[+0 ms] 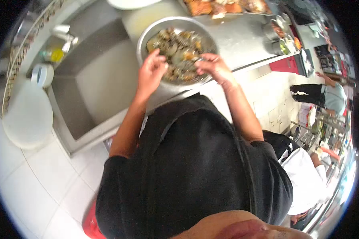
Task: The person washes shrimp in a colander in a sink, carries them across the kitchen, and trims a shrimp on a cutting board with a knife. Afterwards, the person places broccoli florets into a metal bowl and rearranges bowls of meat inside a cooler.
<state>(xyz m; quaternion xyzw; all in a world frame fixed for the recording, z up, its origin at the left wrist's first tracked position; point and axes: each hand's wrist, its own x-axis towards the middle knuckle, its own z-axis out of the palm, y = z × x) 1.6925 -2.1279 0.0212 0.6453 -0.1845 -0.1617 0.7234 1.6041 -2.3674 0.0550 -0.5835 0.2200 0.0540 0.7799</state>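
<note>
Raw, grey, shell-on shrimp (175, 44) are heaped in a round metal bowl (144, 36) with what look like small holes low in its side. My left hand (151, 69) is over the bowl's left side, its fingers curled in toward the thumb; anything between them is too small to make out. On the right side of the bowl, my right hand (214, 68) pinches what looks like a shrimp (194, 59) between thumb and fingers. Both hands are above the pile, a short gap apart.
A deep steel sink (107, 79) lies left of the bowl. On the counter (243, 40) are a tray of orange-brown food (211, 7) and metal containers (273, 30). A white lid-like disc (28, 113) stands at far left. Two other people (335, 97) are at right.
</note>
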